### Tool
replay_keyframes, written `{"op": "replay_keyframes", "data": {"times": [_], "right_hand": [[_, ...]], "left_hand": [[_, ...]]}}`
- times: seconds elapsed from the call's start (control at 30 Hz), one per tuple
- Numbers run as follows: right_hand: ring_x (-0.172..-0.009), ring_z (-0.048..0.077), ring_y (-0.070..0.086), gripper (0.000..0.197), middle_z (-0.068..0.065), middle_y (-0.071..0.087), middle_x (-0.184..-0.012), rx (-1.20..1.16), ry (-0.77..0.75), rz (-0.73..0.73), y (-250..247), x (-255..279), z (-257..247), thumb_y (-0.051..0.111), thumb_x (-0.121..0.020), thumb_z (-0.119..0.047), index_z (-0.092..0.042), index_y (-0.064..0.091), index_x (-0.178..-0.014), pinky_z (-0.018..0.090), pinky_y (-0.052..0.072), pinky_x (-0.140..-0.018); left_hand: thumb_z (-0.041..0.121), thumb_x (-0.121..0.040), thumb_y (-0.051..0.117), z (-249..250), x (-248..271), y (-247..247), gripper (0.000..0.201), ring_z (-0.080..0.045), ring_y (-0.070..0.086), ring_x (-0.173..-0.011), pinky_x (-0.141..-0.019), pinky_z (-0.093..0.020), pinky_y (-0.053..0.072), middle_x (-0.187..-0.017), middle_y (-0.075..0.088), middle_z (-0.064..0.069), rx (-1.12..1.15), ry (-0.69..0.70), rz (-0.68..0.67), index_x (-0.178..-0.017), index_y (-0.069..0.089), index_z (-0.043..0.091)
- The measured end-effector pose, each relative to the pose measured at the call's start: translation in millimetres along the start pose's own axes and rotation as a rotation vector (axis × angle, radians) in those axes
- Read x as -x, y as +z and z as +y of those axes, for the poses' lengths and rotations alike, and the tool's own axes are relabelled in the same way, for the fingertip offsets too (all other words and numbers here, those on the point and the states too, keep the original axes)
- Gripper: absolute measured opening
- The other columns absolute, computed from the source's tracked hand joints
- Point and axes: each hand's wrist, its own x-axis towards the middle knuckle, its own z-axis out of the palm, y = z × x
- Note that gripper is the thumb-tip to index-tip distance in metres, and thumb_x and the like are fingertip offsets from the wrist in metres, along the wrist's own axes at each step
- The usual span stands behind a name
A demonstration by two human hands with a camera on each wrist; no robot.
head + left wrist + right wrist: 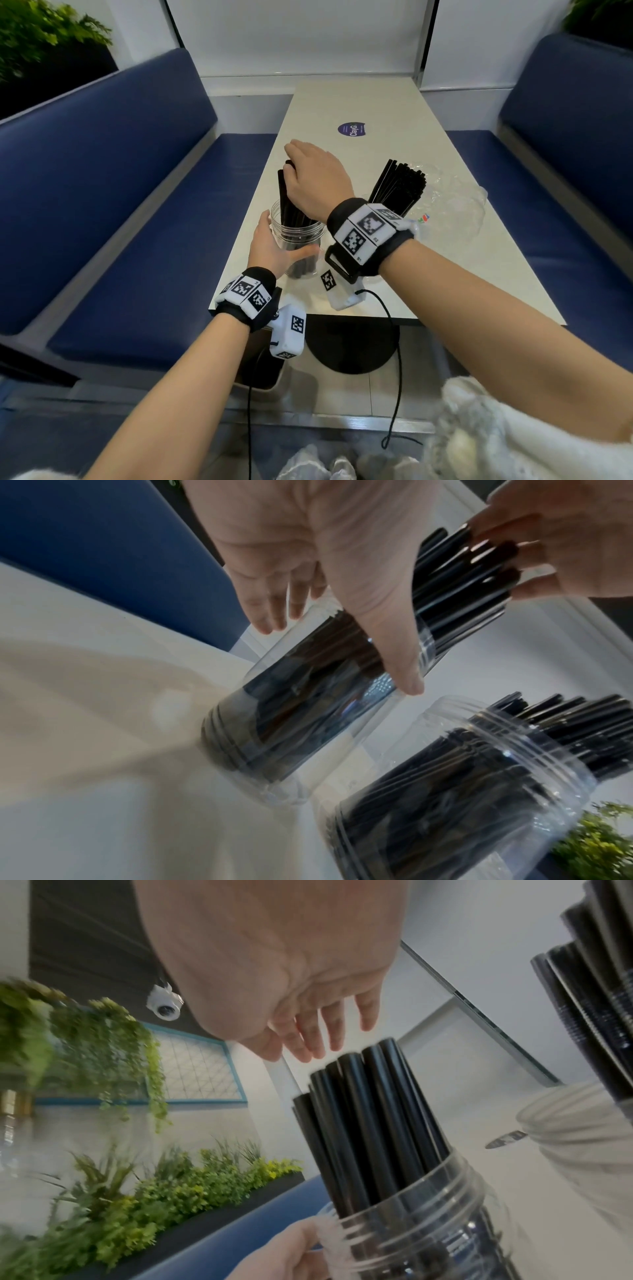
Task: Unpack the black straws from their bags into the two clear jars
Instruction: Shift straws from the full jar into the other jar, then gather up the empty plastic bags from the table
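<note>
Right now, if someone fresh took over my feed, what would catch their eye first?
Two clear jars bristling with black straws, near the table's front edge. The left hand cups the nearer jar while the right hand reaches over the tops of its straws. Behind the right wrist stands the second jar's bundle, with crumpled clear bags beside it.

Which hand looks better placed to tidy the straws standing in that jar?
The right hand. It is already above the jar, its fingers at the tops of the black straws. The left hand is wrapped around the jar's side, so it looks busy steadying it.
</note>
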Motion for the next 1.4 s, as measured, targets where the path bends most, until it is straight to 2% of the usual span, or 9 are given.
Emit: {"op": "replay_keyframes", "data": {"times": [0.17, 0.33, 0.5, 0.67, 0.87, 1.03, 1.17, 1.27, 1.4], "right_hand": [[-0.100, 0.029, 0.054, 0.027, 0.012, 0.056, -0.113, -0.158, -0.011, 0.157, -32, 61, -5, 0.045, -0.089, -0.016, -0.005, 0.054, -0.112, 0.040, 0.045, -0.083], [-0.069, 0.011, 0.039, 0.023, -0.003, 0.044, -0.075, -0.157, 0.086, 0.125, -34, 146, 19, 0.038, -0.085, -0.028, -0.011, 0.053, -0.078, 0.025, 0.034, -0.060], [-0.065, 0.018, 0.049, 0.033, 0.002, 0.054, -0.067, -0.078, 0.297, -0.008, -36, 222, 60, 0.034, -0.081, -0.038, -0.014, 0.056, -0.074, 0.032, 0.041, -0.059], [-0.066, 0.020, 0.048, 0.030, 0.004, 0.056, -0.069, -0.074, 0.459, 0.109, -71, 230, 110, 0.036, -0.080, -0.035, -0.013, 0.057, -0.075, 0.031, 0.039, -0.062], [-0.098, 0.025, 0.051, 0.046, 0.005, 0.055, -0.105, 0.034, 0.386, 0.185, -107, 150, 186, 0.044, -0.080, -0.039, -0.015, 0.053, -0.118, 0.033, 0.035, -0.084], [-0.139, 0.034, 0.021, 0.071, 0.010, 0.022, -0.153, 0.197, 0.439, -0.135, -89, 95, 247, 0.051, -0.080, -0.055, -0.035, 0.024, -0.143, 0.052, 0.023, -0.109], [-0.146, 0.031, -0.005, 0.073, -0.005, -0.005, -0.159, 0.239, 0.595, -0.615, -53, 102, 282, 0.048, -0.084, -0.059, -0.042, 0.011, -0.144, 0.060, 0.005, -0.114], [-0.145, 0.028, 0.008, 0.074, 0.001, 0.008, -0.158, 0.167, 0.658, -0.693, -35, 125, 296, 0.052, -0.086, -0.050, -0.030, 0.014, -0.146, 0.058, 0.012, -0.115], [-0.131, 0.031, 0.037, 0.066, 0.015, 0.040, -0.141, 0.001, 0.669, -0.520, -36, 142, 299, 0.060, -0.084, -0.029, -0.014, 0.027, -0.140, 0.043, 0.033, -0.108]], "left_hand": [[0.034, -0.066, 0.082, 7, 15, -15, 0.107, -0.025, 0.035, -0.135, -0.110, -0.041, 0.034, -0.151, 0.025, -0.010, -0.065, 0.020, 0.040, -0.147, 0.016, 0.011], [0.019, -0.079, 0.068, 21, 53, -26, 0.037, -0.016, 0.045, -0.083, -0.073, -0.019, 0.041, -0.100, 0.039, 0.002, -0.054, 0.272, 0.242, -0.107, 0.045, 0.013], [0.016, -0.082, 0.066, 30, 94, -2, 0.027, -0.010, 0.037, -0.060, -0.056, -0.015, 0.035, -0.070, 0.039, 0.007, -0.066, 0.509, -0.114, -0.082, 0.043, 0.030], [0.025, -0.084, 0.063, 43, 113, 57, 0.019, -0.009, 0.047, -0.076, -0.064, -0.018, 0.037, -0.086, 0.046, 0.010, -0.170, 0.548, -0.474, -0.096, 0.049, 0.028], [0.022, -0.088, 0.055, 78, 98, 140, 0.059, -0.019, 0.023, -0.138, -0.111, -0.024, 0.019, -0.148, 0.027, -0.004, -0.286, 0.547, -0.504, -0.140, 0.030, 0.014], [0.022, -0.091, 0.050, 106, 83, 188, 0.076, -0.024, -0.006, -0.146, -0.116, -0.030, -0.001, -0.159, -0.009, -0.008, -0.373, 0.454, -0.449, -0.149, 0.002, 0.012], [0.019, -0.092, 0.047, 113, 69, 210, 0.081, -0.027, -0.015, -0.145, -0.117, -0.032, -0.006, -0.157, -0.019, -0.011, -0.447, 0.343, -0.429, -0.148, -0.010, 0.010], [0.022, -0.091, 0.048, 115, 54, 223, 0.086, -0.031, -0.019, -0.144, -0.116, -0.035, -0.010, -0.156, -0.023, -0.014, -0.559, 0.312, -0.366, -0.147, -0.015, 0.010], [0.026, -0.087, 0.055, 123, 25, 242, 0.091, -0.037, -0.017, -0.144, -0.117, -0.041, -0.006, -0.155, -0.020, -0.019, -0.721, 0.272, -0.312, -0.148, -0.011, 0.011]]}}
